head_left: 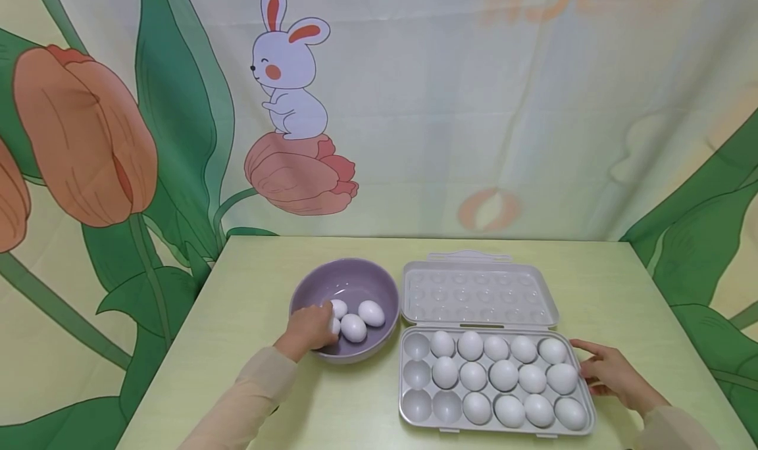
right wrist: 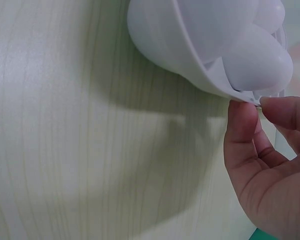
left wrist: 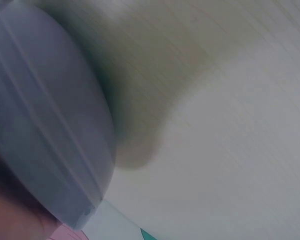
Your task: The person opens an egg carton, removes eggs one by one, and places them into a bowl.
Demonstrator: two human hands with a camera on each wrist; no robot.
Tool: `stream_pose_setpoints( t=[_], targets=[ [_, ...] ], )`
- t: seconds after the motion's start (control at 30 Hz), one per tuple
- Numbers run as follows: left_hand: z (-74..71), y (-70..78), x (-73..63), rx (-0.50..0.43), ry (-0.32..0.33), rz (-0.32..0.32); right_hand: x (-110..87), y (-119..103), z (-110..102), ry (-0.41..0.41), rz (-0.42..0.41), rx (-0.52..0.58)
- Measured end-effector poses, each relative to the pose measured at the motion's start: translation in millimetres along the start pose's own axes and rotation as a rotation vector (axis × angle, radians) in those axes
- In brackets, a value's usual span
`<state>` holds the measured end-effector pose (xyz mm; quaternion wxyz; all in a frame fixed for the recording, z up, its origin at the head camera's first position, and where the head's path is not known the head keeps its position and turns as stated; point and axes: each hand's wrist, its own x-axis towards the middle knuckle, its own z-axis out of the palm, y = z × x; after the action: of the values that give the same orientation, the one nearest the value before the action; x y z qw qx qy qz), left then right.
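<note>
Now the left hand point(head_left: 310, 326) grips a smooth egg point(head_left: 335, 326), the right hand point(head_left: 611, 370) pinching a thin tray rim point(right wrist: 213, 84).

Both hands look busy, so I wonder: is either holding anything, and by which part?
The right hand pinches the egg tray by its end rim. The left hand is in the purple bowl; whether it grips an egg is hidden.
</note>
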<state>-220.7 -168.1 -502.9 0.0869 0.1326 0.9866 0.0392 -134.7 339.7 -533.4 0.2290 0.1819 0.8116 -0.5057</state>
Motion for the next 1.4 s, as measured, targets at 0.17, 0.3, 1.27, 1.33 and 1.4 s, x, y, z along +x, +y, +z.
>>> stream_pose_setpoints(
  t=[0.17,0.3,1.27,1.33,1.4],
  targets=[
    [3.0,0.5,-0.5,0.009,0.02,0.002,0.1,0,0,-0.001,0.002,0.006],
    [3.0,0.9,-0.4,0.007,0.025,0.007,-0.2,0,0,-0.005,0.003,0.009],
    [4.3,124.0,-18.2,-0.066,0.251,0.377,-0.1,0,0,-0.005,-0.002,0.009],
    [11.8,132.2,-17.9,-0.061,0.213,0.38,0.1,0,0,-0.004,0.002,0.011],
    [18.4,138.9,-17.5,-0.064,0.186,0.375,-0.2,0,0,-0.006,-0.002,0.01]
  ],
)
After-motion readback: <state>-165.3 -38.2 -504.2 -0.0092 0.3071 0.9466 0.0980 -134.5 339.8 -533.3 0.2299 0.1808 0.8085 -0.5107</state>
